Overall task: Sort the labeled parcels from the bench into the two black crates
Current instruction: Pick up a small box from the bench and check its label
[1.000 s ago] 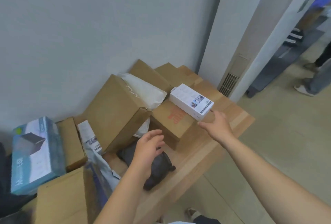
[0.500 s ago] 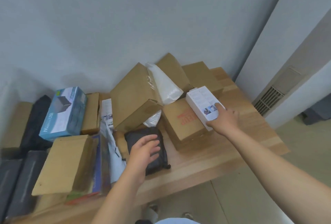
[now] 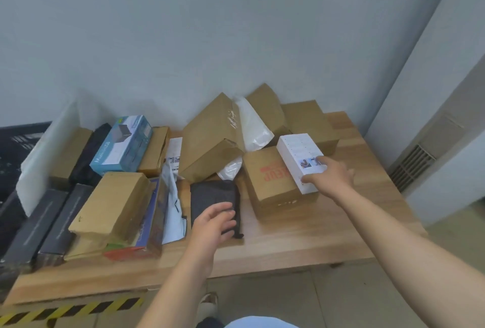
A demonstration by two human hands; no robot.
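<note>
Bench (image 3: 288, 246): light wood top against the grey wall, loaded with parcels from the left end to past the middle. The near right part is bare wood.

Far left, behind a leaning white panel (image 3: 44, 149): a black slotted wall, probably one crate (image 3: 15, 141). Only a part of it shows.

Largest parcel: a plain brown carton (image 3: 210, 141), tilted, leaning back toward the wall at centre. A white plastic bag (image 3: 253, 125) is wedged just to its right.

Next: a red-printed carton (image 3: 265, 178), flat on the bench, right of centre.

Left group: a blue retail box (image 3: 122, 144) at the back, a brown carton (image 3: 110, 201) stacked in front of it, and long black boxes (image 3: 34, 228) lying side by side at the left edge.

White box (image 3: 296, 154): lies on top of the red-printed carton, its near end overhanging the carton's right side, printed face up.

Dark grey pouch (image 3: 210, 194): flat on the bench, between the left group and the red-printed carton.

Your right hand (image 3: 333, 175) is on the near end of the white box. The fingers are spread, index on the top face and thumb at the near corner, not wrapped round it.

Your left hand (image 3: 214, 221) is above the near end of the dark grey pouch with fingers loose and apart, holding nothing. Whether the fingertips touch the pouch cannot be told.
</note>
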